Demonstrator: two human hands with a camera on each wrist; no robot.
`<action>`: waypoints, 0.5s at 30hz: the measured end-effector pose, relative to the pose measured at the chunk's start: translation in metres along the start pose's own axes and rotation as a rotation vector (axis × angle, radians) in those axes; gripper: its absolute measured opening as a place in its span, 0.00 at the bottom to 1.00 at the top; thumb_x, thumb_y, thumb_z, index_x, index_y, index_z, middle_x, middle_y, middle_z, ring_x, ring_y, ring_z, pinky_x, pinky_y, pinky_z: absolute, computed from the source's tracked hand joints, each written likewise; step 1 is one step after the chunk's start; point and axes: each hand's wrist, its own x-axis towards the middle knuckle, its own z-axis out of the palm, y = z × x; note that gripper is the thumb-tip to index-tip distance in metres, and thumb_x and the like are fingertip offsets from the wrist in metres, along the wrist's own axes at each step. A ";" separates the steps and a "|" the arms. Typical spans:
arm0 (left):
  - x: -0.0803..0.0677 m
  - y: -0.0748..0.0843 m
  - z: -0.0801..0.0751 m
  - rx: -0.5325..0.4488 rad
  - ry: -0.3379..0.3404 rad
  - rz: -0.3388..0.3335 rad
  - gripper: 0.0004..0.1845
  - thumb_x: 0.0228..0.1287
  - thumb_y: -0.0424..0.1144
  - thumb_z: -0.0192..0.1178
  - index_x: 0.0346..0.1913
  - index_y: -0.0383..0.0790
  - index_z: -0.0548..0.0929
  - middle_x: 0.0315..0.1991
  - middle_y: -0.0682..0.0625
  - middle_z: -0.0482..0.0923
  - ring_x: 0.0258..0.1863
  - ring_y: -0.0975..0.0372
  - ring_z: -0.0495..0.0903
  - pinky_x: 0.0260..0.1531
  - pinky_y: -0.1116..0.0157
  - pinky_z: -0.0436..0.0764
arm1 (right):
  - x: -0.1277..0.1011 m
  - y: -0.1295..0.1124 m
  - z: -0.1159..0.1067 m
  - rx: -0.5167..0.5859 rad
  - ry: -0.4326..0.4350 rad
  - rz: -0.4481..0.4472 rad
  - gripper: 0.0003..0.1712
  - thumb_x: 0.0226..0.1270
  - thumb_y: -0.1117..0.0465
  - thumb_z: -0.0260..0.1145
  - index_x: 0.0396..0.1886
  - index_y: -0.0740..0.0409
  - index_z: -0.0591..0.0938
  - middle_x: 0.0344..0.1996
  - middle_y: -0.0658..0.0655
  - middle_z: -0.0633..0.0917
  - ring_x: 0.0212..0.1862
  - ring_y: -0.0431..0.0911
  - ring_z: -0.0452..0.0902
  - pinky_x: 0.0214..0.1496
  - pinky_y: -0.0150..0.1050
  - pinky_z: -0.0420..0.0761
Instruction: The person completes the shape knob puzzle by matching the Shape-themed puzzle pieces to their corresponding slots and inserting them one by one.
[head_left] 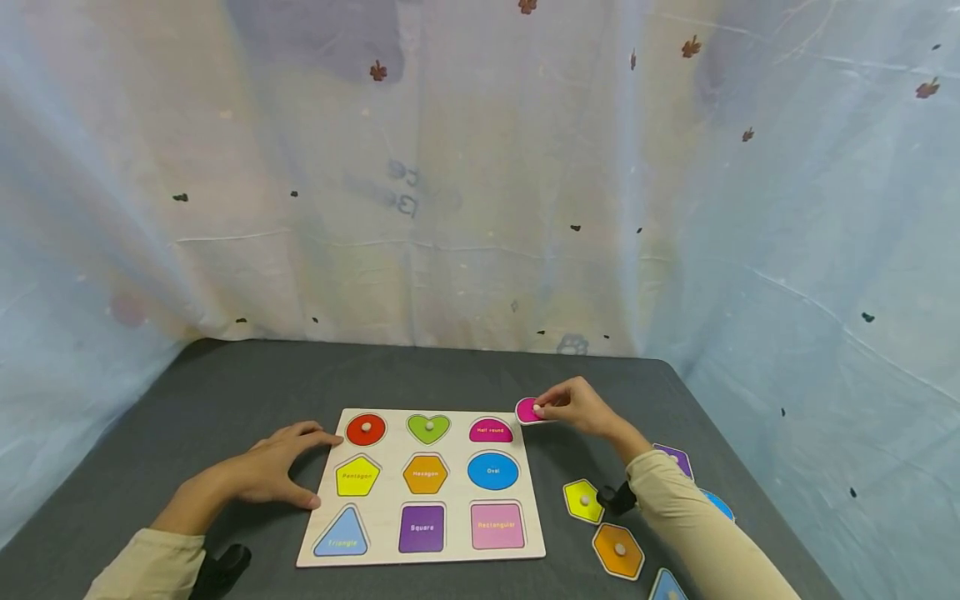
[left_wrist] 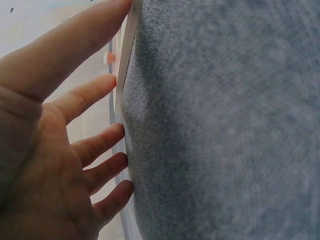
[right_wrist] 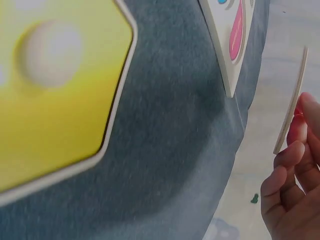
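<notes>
Only red circle (head_left: 366, 429) and green heart (head_left: 428, 427) in puzzle board (head_left: 387, 552).

A pale wooden shape-puzzle board (head_left: 431, 492) with smooth, glossy printed recesses lies on a matt, finely woven grey cloth table cover (head_left: 225, 400); a thin wooden magenta half-round piece (head_left: 528, 410) carries a smooth white knob, before a sheer, crinkled curtain (head_left: 480, 183).

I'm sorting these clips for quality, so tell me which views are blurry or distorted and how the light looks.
Head view: sharp, evenly lit, wide-angle bending at the edges; soft shadow under the left hand beside the puzzle board. Left wrist view: fabric in focus, palm close and soft. Right wrist view: the yellow piece fills the frame, blurred; the right hand pinching the thin piece is clearer.
</notes>
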 end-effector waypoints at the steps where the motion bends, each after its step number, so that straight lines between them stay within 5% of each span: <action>1: 0.000 0.001 0.000 0.000 0.000 -0.002 0.47 0.44 0.56 0.80 0.71 0.52 0.72 0.71 0.34 0.63 0.68 0.35 0.63 0.59 0.27 0.63 | 0.001 -0.001 0.001 -0.003 0.000 0.000 0.11 0.66 0.64 0.71 0.42 0.70 0.88 0.34 0.64 0.90 0.29 0.40 0.76 0.32 0.28 0.77; 15: 0.000 0.000 -0.001 0.000 0.000 0.001 0.47 0.44 0.56 0.80 0.71 0.53 0.72 0.72 0.34 0.62 0.68 0.34 0.62 0.59 0.27 0.62 | 0.017 -0.013 0.029 -0.022 0.027 0.021 0.10 0.66 0.63 0.71 0.40 0.67 0.90 0.30 0.60 0.89 0.26 0.39 0.71 0.27 0.30 0.71</action>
